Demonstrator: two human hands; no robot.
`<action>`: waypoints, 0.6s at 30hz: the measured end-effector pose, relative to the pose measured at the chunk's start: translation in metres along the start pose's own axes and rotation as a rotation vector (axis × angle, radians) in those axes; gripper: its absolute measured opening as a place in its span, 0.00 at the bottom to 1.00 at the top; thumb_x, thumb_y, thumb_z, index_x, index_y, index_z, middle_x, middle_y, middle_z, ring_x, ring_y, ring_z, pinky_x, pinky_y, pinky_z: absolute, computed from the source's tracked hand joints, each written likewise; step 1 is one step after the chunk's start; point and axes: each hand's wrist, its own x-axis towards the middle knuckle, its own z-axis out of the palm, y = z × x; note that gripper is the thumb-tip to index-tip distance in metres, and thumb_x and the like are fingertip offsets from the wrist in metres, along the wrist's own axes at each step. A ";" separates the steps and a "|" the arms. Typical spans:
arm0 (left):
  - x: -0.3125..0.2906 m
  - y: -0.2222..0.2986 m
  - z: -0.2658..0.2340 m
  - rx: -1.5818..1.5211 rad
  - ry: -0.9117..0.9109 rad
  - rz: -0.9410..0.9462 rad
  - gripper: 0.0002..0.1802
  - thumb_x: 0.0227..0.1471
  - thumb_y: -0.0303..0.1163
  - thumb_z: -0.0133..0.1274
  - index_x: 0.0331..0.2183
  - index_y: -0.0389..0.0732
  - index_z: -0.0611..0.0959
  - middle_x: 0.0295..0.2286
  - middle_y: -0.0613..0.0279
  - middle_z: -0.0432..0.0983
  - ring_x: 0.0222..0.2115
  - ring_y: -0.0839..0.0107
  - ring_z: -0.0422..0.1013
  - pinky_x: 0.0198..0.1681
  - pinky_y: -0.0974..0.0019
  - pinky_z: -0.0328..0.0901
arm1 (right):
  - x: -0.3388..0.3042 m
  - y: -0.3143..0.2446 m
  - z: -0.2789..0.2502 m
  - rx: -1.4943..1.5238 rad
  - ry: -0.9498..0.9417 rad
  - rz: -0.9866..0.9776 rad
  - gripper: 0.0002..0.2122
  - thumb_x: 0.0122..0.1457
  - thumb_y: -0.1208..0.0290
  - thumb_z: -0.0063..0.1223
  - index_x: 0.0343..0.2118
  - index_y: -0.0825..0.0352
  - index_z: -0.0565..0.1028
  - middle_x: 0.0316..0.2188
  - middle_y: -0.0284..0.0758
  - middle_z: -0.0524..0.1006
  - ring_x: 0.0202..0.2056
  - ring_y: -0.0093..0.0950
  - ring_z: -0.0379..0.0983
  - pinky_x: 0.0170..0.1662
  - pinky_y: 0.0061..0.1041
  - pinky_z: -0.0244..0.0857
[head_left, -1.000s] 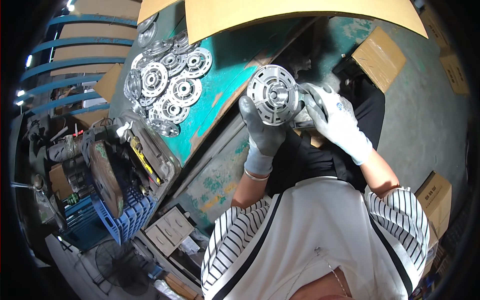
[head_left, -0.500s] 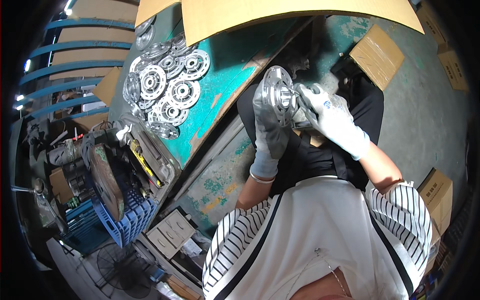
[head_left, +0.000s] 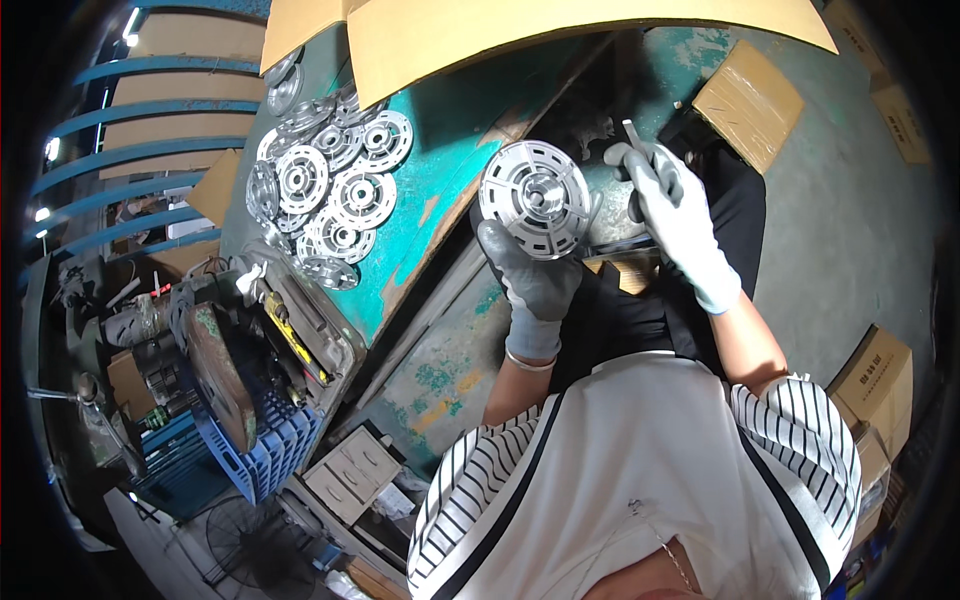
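Note:
My left hand (head_left: pixel 532 282), in a white glove with a grey palm, grips a round silver metal disc (head_left: pixel 540 199) by its lower edge. The slotted face with its raised hub is turned up toward me. Over to the right, my gloved right hand (head_left: pixel 672 208) is closed round a slim hand tool (head_left: pixel 632 134) with a pale flat tip; its handle is mostly hidden by the fingers. A gap separates the tool from the disc. Several similar metal discs (head_left: pixel 362 200) lie heaped on the green worktable (head_left: pixel 450 130) at the left.
Cardboard flaps (head_left: pixel 590 22) reach across the far edge. A brown carton (head_left: pixel 748 105) sits at the far right, more cartons (head_left: pixel 872 385) at the near right. On the left stand a tool tray (head_left: pixel 335 340), a blue plastic crate (head_left: pixel 262 455), a small drawer unit (head_left: pixel 350 472) and a fan (head_left: pixel 262 545).
My left hand has turned the disc from nearly edge-on to face-up. My right hand has drawn away from it to the right, with the slim tool now showing above the fingers.

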 end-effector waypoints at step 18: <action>0.131 0.186 -0.103 2.071 -0.025 0.996 0.44 0.36 0.38 0.67 0.55 0.45 0.66 0.48 0.48 0.65 0.49 0.54 0.62 0.54 0.55 0.57 | 0.006 -0.018 -0.032 0.115 -0.121 0.278 0.11 0.62 0.69 0.48 0.41 0.70 0.76 0.24 0.26 0.72 0.23 0.12 0.62 0.26 0.14 0.58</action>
